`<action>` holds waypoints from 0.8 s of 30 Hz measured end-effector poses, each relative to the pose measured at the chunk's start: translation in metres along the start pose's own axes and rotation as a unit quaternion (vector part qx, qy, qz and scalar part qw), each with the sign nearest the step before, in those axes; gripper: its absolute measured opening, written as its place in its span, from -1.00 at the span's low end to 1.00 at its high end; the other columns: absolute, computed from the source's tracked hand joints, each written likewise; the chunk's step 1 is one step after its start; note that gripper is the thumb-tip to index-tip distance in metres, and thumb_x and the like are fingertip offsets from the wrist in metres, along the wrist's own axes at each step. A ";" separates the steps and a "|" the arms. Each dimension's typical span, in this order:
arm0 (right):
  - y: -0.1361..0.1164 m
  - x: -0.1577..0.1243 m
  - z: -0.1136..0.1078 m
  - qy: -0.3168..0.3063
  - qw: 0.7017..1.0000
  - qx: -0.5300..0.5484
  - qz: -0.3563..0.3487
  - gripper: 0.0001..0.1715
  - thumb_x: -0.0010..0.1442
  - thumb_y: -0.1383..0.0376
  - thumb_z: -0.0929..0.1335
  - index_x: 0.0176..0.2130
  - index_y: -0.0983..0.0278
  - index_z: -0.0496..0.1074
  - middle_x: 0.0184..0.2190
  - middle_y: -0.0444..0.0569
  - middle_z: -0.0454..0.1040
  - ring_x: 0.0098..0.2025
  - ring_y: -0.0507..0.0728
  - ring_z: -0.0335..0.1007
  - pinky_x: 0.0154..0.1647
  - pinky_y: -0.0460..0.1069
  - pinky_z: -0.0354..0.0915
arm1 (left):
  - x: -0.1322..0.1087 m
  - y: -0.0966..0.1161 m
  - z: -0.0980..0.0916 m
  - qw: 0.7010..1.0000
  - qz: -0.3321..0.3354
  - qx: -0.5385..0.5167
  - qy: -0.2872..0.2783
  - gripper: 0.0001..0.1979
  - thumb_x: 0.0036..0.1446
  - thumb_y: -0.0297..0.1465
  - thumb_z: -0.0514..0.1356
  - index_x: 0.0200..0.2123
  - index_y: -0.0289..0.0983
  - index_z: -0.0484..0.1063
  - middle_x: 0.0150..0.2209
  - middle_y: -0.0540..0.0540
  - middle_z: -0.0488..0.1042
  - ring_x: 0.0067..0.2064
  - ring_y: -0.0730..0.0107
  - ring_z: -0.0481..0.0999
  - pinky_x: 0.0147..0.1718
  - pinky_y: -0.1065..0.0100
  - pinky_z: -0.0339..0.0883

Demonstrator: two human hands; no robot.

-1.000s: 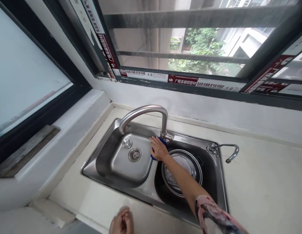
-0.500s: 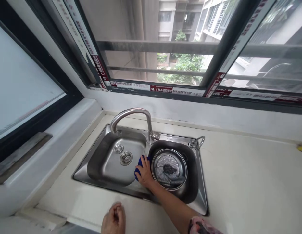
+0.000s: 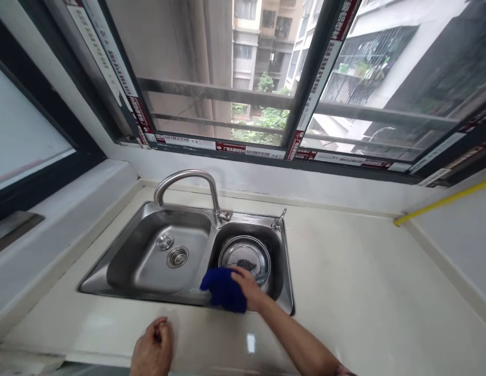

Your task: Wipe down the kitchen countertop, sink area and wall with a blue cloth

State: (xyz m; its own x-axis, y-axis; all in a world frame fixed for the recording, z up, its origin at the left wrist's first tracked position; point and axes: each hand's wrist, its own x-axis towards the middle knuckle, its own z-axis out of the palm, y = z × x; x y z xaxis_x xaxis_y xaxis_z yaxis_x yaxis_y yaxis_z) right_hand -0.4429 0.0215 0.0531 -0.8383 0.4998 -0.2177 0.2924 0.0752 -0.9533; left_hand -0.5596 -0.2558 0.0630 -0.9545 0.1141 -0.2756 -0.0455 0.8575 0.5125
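Observation:
My right hand presses a dark blue cloth onto the front rim of a steel double sink, where the divider meets the rim. Its fingers lie closed over the cloth. In the right basin sits a round steel strainer basket with something dark inside. My left hand rests curled on the pale countertop near the front edge, and nothing shows in it. A curved steel tap arches over the left basin, which has a drain.
A small second tap stands at the sink's back right corner. Behind the counter a window with dark frames and outside bars looks out onto buildings. A yellow strip runs along the right wall. A raised ledge lies to the left.
My right hand has dragged the blue cloth from beside the tap base along the divider to the sink's front rim. The camera has pulled back and swung right. My left hand stays put.

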 end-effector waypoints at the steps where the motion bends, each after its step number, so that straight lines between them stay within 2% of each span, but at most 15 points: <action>1: -0.006 -0.010 -0.026 0.009 0.998 0.054 0.019 -0.32 0.43 -0.06 0.19 0.27 0.30 0.39 0.08 0.16 0.58 0.11 0.33 0.55 0.16 0.29 0.47 | 0.000 0.002 -0.001 1.000 -0.003 0.001 -0.008 -0.47 0.22 -0.07 -0.11 -0.06 -0.21 0.52 -0.23 -0.27 0.61 -0.15 -0.04 0.56 -0.19 0.13 0.31; 3: -0.020 -0.033 -0.080 0.008 0.983 0.179 0.050 -0.18 0.41 -0.14 0.13 0.25 0.41 0.40 0.09 0.24 0.57 0.11 0.36 0.55 0.17 0.31 0.47 | 0.000 0.005 -0.003 1.000 -0.006 0.004 -0.010 -0.47 0.20 -0.07 -0.11 -0.08 -0.21 0.52 -0.23 -0.28 0.62 -0.15 -0.06 0.56 -0.18 0.12 0.31; 5: -0.035 -0.056 -0.133 0.042 0.968 0.241 0.048 -0.14 0.40 -0.17 0.09 0.23 0.40 0.44 0.14 0.23 0.54 0.18 0.36 0.51 0.23 0.32 0.42 | 0.000 0.007 -0.004 1.000 0.000 0.002 -0.009 -0.48 0.19 -0.07 -0.10 -0.10 -0.21 0.52 -0.23 -0.28 0.62 -0.15 -0.05 0.57 -0.16 0.12 0.32; 8: -0.047 -0.082 -0.198 0.164 0.957 0.237 0.020 -0.08 0.38 -0.23 0.03 0.25 0.31 0.44 0.16 0.20 0.53 0.17 0.37 0.51 0.23 0.38 0.41 | -0.001 0.007 -0.003 1.000 0.007 -0.001 0.002 -0.51 0.18 -0.08 -0.06 -0.11 -0.21 0.53 -0.23 -0.27 0.63 -0.14 -0.05 0.56 -0.17 0.13 0.31; 11: -0.034 -0.098 -0.232 0.263 0.952 0.152 -0.019 -0.05 0.38 -0.28 0.01 0.34 0.24 0.35 0.22 0.19 0.48 0.23 0.42 0.45 0.26 0.48 0.33 | -0.001 0.005 -0.001 1.000 0.010 -0.002 0.018 -0.52 0.18 -0.08 -0.05 -0.12 -0.20 0.54 -0.26 -0.25 0.62 -0.18 -0.03 0.55 -0.24 0.16 0.28; 13: -0.010 -0.108 -0.233 0.293 0.955 0.013 -0.049 -0.11 0.38 -0.27 0.09 0.35 0.22 0.33 0.27 0.18 0.43 0.33 0.45 0.31 0.36 0.52 0.18 | 0.000 0.004 -0.001 1.000 0.009 -0.004 0.015 -0.53 0.18 -0.08 -0.04 -0.12 -0.20 0.54 -0.30 -0.23 0.61 -0.22 -0.01 0.54 -0.28 0.18 0.26; 14: 0.004 -0.113 -0.228 0.287 0.952 -0.080 -0.069 -0.17 0.38 -0.23 0.14 0.32 0.20 0.37 0.29 0.16 0.41 0.38 0.47 0.24 0.41 0.54 0.07 | 0.000 0.004 -0.001 1.000 0.003 -0.003 0.011 -0.52 0.18 -0.07 -0.04 -0.12 -0.19 0.54 -0.31 -0.22 0.61 -0.23 0.00 0.54 -0.30 0.18 0.26; 15: 0.017 -0.119 -0.221 0.258 0.945 -0.181 -0.091 -0.27 0.38 -0.18 0.19 0.28 0.16 0.42 0.31 0.12 0.39 0.42 0.48 0.16 0.44 0.57 -0.05 | 0.000 0.004 -0.001 1.000 -0.005 -0.001 0.008 -0.52 0.17 -0.07 -0.04 -0.11 -0.19 0.54 -0.32 -0.22 0.61 -0.25 0.00 0.54 -0.31 0.18 0.26; 17: 0.039 -0.130 -0.203 0.145 0.912 -0.356 -0.142 -0.46 0.39 -0.05 0.25 0.21 0.04 0.48 0.39 0.03 0.28 0.48 0.48 0.00 0.45 0.62 -0.22 | 0.000 0.004 -0.001 1.000 -0.010 0.002 0.006 -0.51 0.17 -0.07 -0.04 -0.11 -0.19 0.54 -0.32 -0.23 0.61 -0.26 0.00 0.54 -0.30 0.18 0.27; 19: 0.050 -0.136 -0.189 0.038 0.869 -0.463 -0.168 -0.54 0.38 0.06 0.29 0.21 -0.04 0.48 0.48 -0.05 0.10 0.52 0.47 -0.13 0.44 0.62 -0.20 | 0.000 0.003 -0.001 1.000 -0.004 0.000 0.010 -0.53 0.16 -0.07 -0.03 -0.13 -0.19 0.54 -0.33 -0.22 0.61 -0.24 0.00 0.55 -0.28 0.18 0.28; 20: 0.052 -0.136 -0.185 0.007 0.853 -0.495 -0.168 -0.55 0.38 0.11 0.31 0.22 -0.06 0.47 0.50 -0.07 0.03 0.53 0.46 -0.16 0.43 0.60 -0.13 | 0.000 0.003 -0.001 1.000 0.005 -0.005 0.014 -0.55 0.16 -0.07 -0.02 -0.14 -0.18 0.53 -0.34 -0.20 0.60 -0.24 0.00 0.55 -0.27 0.18 0.29; 22: 0.051 -0.130 -0.182 -0.001 0.833 -0.530 -0.158 -0.56 0.37 0.18 0.32 0.19 -0.04 0.50 0.51 -0.07 0.01 0.53 0.45 -0.17 0.42 0.54 -0.03 | 0.002 0.002 0.000 1.000 0.014 -0.013 0.024 -0.61 0.14 -0.10 0.02 -0.18 -0.16 0.53 -0.38 -0.14 0.59 -0.26 0.03 0.55 -0.26 0.19 0.29; 24: 0.048 -0.116 -0.185 0.008 0.825 -0.546 -0.150 -0.59 0.35 0.26 0.31 0.12 0.00 0.55 0.45 -0.04 0.16 0.51 0.43 -0.09 0.41 0.51 0.00 | 0.005 -0.001 0.003 0.999 0.008 -0.019 0.032 -0.68 0.13 -0.14 0.06 -0.21 -0.13 0.53 -0.43 -0.06 0.57 -0.30 0.11 0.53 -0.26 0.22 0.29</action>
State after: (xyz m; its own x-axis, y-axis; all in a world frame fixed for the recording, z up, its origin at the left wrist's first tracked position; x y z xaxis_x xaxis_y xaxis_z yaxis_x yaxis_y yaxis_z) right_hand -0.2468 0.1266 0.0715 -0.9445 0.3286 0.0044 0.3206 0.9245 -0.2061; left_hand -0.5634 -0.2548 0.0590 -0.9718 0.0954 -0.2154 -0.0391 0.8363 0.5469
